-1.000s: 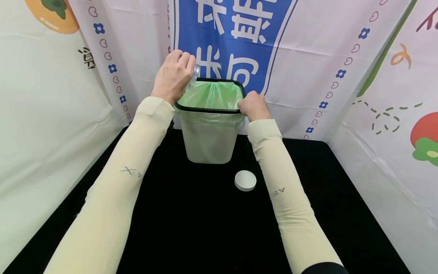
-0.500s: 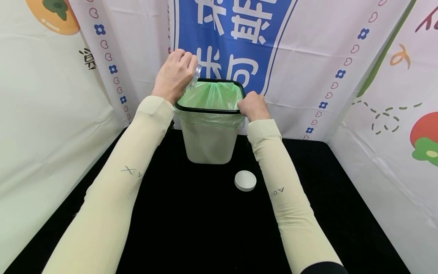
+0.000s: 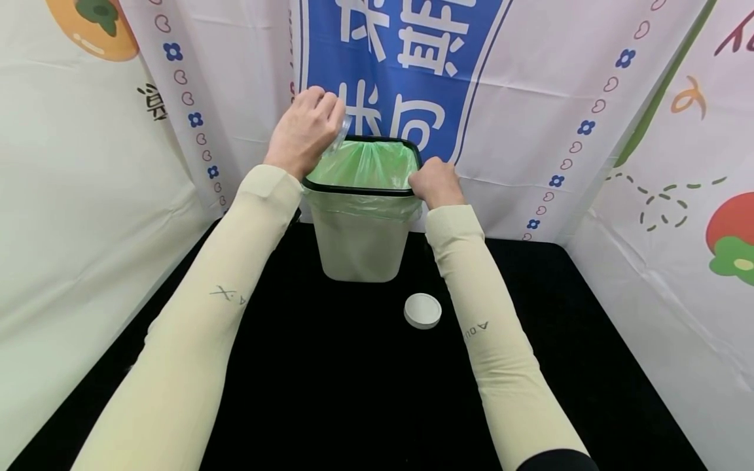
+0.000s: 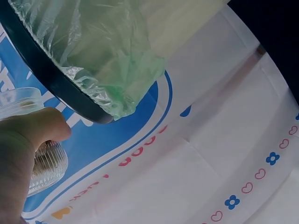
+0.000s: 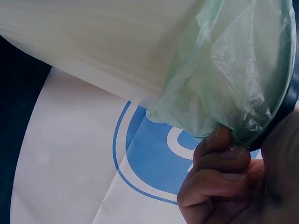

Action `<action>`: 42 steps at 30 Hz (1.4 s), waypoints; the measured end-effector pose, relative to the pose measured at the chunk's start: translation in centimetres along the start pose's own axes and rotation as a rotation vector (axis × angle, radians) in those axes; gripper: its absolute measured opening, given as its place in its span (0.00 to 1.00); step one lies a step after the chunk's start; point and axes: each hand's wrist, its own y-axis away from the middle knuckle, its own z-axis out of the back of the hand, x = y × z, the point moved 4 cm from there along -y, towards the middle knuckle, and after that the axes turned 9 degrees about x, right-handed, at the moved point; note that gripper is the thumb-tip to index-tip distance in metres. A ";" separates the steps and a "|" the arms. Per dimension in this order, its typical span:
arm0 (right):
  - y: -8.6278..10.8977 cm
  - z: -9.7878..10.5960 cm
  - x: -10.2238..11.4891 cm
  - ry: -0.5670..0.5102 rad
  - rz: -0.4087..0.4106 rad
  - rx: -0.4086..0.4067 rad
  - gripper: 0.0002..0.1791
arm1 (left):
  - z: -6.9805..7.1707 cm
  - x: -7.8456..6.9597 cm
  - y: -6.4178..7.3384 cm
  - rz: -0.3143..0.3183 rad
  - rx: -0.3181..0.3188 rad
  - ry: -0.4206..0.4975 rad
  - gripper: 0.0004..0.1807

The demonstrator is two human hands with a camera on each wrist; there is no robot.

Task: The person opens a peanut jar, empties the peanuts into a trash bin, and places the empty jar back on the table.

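Note:
My left hand (image 3: 305,134) grips a clear ribbed jar (image 4: 51,163) at the left side of the trash bin (image 3: 360,242). Brownish contents show through the jar's wall in the left wrist view; what they are is unclear. From the head, only a strip of the jar shows past my knuckles, tilted toward the bin's opening. A green plastic liner (image 3: 371,163) lines the bin and folds out under its black rim (image 3: 353,190). At the right front corner my right hand (image 3: 438,183) grips this rim, its fingers (image 5: 219,161) curled beneath the edge against the liner.
A round white lid (image 3: 422,310) lies on the black table cover (image 3: 353,379), in front of the bin and left of my right forearm. Printed cloth walls (image 3: 530,98) enclose the table at the back and both sides.
My left hand has shifted slightly to the right with the jar. My right hand, the bin and the lid stay where they were.

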 end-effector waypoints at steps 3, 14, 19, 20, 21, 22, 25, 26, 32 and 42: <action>0.0 0.0 0.0 0.001 0.001 0.001 0.13 | 0.0 -0.2 -0.1 -0.003 0.012 0.002 0.22; -0.1 0.0 0.0 0.003 -0.001 -0.007 0.14 | -0.2 -0.5 -0.2 -0.010 0.010 -0.016 0.19; 0.1 0.0 0.0 -0.001 0.004 -0.009 0.10 | -0.1 -0.5 -0.2 -0.019 -0.008 -0.022 0.19; 0.1 0.0 0.0 -0.004 0.004 -0.008 0.09 | 0.0 -0.5 -0.2 -0.021 -0.010 -0.024 0.19; 0.1 0.0 0.0 -0.006 0.002 -0.008 0.08 | 0.0 -0.5 -0.2 -0.023 -0.011 -0.026 0.19; 0.1 0.0 0.0 -0.008 0.000 -0.008 0.08 | 0.0 -0.5 -0.2 -0.024 -0.011 -0.029 0.19; 0.0 -0.1 -0.1 -0.012 -0.005 -0.014 0.07 | 0.0 -0.5 -0.2 -0.028 -0.012 -0.039 0.19; 0.0 -0.1 -0.1 -0.012 -0.006 -0.014 0.07 | 0.0 -0.5 -0.2 -0.029 -0.012 -0.042 0.19; -0.1 -0.1 -0.1 -0.011 -0.001 -0.013 0.07 | -0.2 -0.6 -0.2 -0.043 -0.004 -0.065 0.19; 0.1 -0.1 0.0 -0.014 -0.001 -0.016 0.07 | -0.1 -0.7 -0.2 -0.068 -0.011 -0.090 0.17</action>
